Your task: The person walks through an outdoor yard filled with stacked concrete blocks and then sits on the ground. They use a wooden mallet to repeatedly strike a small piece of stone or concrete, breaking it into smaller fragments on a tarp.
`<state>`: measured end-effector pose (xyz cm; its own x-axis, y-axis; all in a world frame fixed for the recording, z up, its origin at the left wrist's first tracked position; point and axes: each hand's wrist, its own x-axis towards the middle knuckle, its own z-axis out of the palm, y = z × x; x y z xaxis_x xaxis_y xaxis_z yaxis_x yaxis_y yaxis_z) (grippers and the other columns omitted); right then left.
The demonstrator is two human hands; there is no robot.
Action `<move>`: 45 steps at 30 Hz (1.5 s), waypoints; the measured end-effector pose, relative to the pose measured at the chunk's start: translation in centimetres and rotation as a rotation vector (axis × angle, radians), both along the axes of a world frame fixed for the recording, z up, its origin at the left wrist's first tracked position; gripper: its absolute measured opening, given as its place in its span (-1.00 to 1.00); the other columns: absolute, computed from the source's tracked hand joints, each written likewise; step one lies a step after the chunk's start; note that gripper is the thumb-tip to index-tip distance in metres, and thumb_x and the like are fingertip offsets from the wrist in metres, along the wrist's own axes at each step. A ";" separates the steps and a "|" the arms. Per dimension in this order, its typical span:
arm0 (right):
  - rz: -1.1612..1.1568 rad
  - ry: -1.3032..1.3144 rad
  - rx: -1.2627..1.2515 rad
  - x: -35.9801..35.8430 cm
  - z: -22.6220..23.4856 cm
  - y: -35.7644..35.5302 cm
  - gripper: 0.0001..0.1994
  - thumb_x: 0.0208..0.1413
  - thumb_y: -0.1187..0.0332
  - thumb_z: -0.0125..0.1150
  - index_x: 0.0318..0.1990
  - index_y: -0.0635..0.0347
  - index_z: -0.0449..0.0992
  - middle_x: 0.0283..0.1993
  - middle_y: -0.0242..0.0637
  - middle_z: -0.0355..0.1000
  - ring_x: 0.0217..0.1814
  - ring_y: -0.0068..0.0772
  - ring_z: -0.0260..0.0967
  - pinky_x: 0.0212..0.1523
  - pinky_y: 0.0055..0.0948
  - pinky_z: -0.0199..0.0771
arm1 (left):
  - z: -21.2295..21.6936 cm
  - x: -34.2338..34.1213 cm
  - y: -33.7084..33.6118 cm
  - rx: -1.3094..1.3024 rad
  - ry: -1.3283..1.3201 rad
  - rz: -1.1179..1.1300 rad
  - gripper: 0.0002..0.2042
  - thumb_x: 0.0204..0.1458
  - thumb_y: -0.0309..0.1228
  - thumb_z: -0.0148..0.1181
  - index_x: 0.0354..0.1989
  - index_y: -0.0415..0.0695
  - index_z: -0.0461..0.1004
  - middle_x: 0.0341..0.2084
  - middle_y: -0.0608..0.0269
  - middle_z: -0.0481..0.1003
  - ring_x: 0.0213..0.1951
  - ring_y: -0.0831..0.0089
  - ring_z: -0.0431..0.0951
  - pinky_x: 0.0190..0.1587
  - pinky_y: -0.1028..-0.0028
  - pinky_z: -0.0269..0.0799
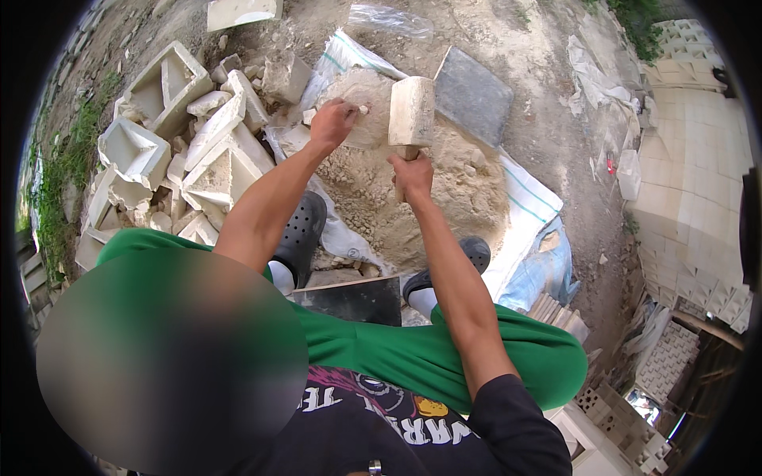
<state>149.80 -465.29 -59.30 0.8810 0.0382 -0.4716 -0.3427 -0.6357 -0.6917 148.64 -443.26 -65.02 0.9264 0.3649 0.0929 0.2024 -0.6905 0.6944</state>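
Note:
My right hand [411, 175] is wrapped round the handle of a mallet with a big pale block head [412, 109]. The head is raised over a heap of crushed tan rubble [444, 198]. To its left, my left hand [333, 124] has its fingers curled together over a rounded grey-tan stone [367, 86]. At those fingertips shows a small pale fragment [363, 109], apparently pinched. The rubble lies on a white woven sack [530, 197] with green stripes, spread between my feet.
Broken pale hollow blocks [226, 170] are piled on the left. A dark flat slab [473, 95] lies beyond the mallet, and another dark board [353, 303] sits between my clogs. A blue plastic sheet [548, 270] is at the right. Stacked pale blocks [690, 166] line the far right.

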 end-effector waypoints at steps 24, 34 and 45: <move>0.243 -0.701 0.050 -0.1 2.0 5.6 -0.70 -0.16 0.21 0.31 -0.47 0.33 0.57 -0.52 0.03 0.54 -0.38 0.19 0.54 -0.32 -0.07 0.57 | -1.0 -2.8 1.8 0.232 -0.075 0.217 -0.77 0.06 -0.39 0.17 -0.09 -0.01 0.56 -0.06 0.30 0.50 0.05 0.22 0.43 0.09 0.23 0.28; 0.269 -0.217 -0.204 -1.2 -2.1 2.6 -0.49 -0.19 0.17 0.35 -0.10 0.37 0.55 -0.20 0.12 0.57 -0.12 0.11 0.55 -0.08 -0.12 0.53 | -0.1 -2.7 -0.5 0.265 -0.080 0.012 -0.84 0.00 -0.25 0.29 -0.25 0.05 0.62 -0.25 0.35 0.53 -0.10 0.27 0.49 -0.01 0.24 0.34; 0.303 -0.153 -0.319 -1.0 -1.2 1.6 -0.40 -0.20 0.08 0.34 -0.04 0.37 0.52 -0.21 0.15 0.57 -0.09 0.17 0.54 -0.05 -0.05 0.53 | -0.5 -1.2 -1.5 0.041 -0.005 0.029 -0.85 0.04 -0.29 0.25 -0.24 0.00 0.60 -0.25 0.23 0.58 -0.10 0.16 0.52 -0.04 0.21 0.43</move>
